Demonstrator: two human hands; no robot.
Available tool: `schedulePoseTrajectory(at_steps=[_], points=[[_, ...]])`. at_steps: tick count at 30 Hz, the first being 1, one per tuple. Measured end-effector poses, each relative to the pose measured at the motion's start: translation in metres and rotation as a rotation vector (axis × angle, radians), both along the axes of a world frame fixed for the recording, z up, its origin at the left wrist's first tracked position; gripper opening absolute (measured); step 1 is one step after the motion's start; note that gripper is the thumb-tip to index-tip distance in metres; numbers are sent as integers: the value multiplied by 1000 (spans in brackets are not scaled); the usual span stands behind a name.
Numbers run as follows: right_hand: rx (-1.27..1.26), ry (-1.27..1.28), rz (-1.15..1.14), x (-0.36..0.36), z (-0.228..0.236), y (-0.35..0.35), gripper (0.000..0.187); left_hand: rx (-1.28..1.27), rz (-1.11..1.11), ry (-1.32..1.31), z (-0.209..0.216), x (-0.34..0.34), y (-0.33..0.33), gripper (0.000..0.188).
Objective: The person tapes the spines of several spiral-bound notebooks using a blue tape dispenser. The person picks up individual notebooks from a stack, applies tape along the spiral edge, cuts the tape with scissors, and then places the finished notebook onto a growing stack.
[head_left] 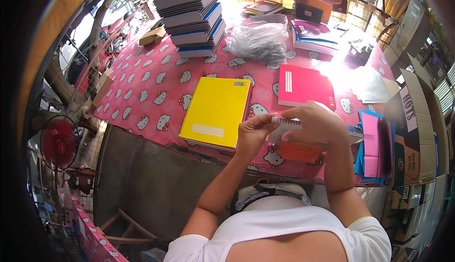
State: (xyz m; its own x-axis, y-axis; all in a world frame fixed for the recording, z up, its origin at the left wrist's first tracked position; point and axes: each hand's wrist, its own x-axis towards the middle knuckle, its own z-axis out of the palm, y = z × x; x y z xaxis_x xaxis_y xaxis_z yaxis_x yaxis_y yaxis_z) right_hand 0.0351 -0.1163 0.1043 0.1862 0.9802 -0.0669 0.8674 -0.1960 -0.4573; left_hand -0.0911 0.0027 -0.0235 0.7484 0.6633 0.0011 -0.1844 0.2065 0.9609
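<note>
In front of my body, at the table's near edge, I hold a spiral notebook (287, 121) with its wire coil turned upward. My left hand (255, 131) is closed in a pinch at the left end of the coil. Over the right part of the notebook bends my right hand (318, 123), its fingers curled around the bound edge and hiding much of it. An orange sheet or cover (301, 151) shows below that hand; whether it belongs to the notebook I cannot tell. Left of my hands lies a yellow spiral notebook (215, 110), and beyond them a red one (305, 85).
A tall stack of spiral notebooks (196, 25) rises at the far left of the pink patterned table (142, 96). Clear plastic bags (260, 39) lie behind. Pink and blue covers (374, 143) sit right, beside cardboard boxes (410, 129). Across the table another person holds dark and orange covers (313, 11).
</note>
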Motion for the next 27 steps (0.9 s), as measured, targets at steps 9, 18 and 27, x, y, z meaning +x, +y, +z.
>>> schedulePoseTrajectory(at_steps=[9, 18, 27], points=[[314, 139, -346, -14, -35, -127, 25, 10, -91, -75, -4, -1, 7, 17], [36, -589, -780, 5, -243, -226, 59, 104, -145, -258, -7, 25, 14, 21], [564, 157, -876, -56, -95, -164, 39, 87, -139, -254, -3, 45, 0, 17]])
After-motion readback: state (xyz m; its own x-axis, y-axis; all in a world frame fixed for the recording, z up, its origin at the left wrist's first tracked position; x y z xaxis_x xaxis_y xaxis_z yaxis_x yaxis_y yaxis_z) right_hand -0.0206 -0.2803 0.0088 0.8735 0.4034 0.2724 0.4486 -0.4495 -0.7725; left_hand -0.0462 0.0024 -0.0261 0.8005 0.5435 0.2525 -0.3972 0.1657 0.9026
